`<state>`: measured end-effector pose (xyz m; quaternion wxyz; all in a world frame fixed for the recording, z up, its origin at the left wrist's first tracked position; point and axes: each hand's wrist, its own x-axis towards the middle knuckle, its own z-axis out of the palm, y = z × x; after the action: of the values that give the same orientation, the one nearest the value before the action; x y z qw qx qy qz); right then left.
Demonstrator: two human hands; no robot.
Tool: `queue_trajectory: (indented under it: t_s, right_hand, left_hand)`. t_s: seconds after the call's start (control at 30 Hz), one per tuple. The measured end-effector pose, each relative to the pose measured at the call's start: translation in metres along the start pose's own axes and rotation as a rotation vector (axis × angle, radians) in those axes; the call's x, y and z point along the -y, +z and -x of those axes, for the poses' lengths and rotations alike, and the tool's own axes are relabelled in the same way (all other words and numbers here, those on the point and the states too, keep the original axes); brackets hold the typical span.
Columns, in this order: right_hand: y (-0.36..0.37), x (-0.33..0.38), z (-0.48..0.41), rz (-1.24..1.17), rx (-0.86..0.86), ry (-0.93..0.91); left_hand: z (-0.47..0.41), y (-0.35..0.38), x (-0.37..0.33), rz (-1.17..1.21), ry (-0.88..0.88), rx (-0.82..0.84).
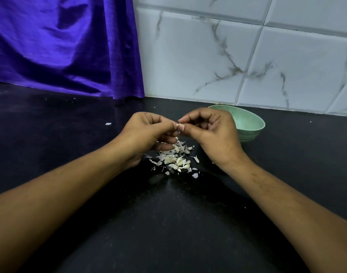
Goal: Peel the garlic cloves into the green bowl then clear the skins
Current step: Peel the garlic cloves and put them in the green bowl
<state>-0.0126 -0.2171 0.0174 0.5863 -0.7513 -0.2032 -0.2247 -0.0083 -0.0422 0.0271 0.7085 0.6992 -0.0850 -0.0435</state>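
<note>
My left hand (149, 134) and my right hand (212, 133) meet above the black counter, fingertips together. Between them they pinch a small pale garlic clove (180, 127), mostly hidden by the fingers. Directly below lies a pile of garlic skins and cloves (175, 158), scattered on the counter. The green bowl (247, 123) stands behind my right hand near the wall; its left part is hidden by the hand, and the inside that shows is bare.
A black counter (168, 223) runs to a white marble-tiled wall (247, 56). A purple cloth (60, 42) hangs at the back left, down to the counter. One stray skin flake (108, 123) lies left of my hands.
</note>
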Motion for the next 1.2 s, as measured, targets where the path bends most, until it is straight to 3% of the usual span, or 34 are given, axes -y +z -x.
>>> queue_trajectory:
  t_s: [0.2, 0.33, 0.77, 1.0, 1.2]
  right_hand:
    - [0.004, -0.002, 0.0, -0.114, -0.011, -0.004]
    - [0.003, -0.003, 0.0, -0.246, -0.044, 0.054]
    - [-0.005, -0.006, -0.003, -0.108, 0.06, 0.045]
    - [-0.004, -0.005, -0.003, -0.077, 0.117, 0.069]
    - [-0.009, 0.0, -0.002, -0.153, 0.182, 0.144]
  left_hand:
    - [0.002, 0.006, -0.003, 0.216, -0.144, -0.02]
    - [0.003, 0.007, -0.004, 0.266, -0.148, 0.001]
    - [0.003, 0.001, -0.002, -0.014, 0.09, -0.004]
    - [0.0, 0.001, 0.001, -0.019, 0.058, -0.038]
    - [-0.001, -0.005, -0.002, -0.056, 0.045, 0.079]
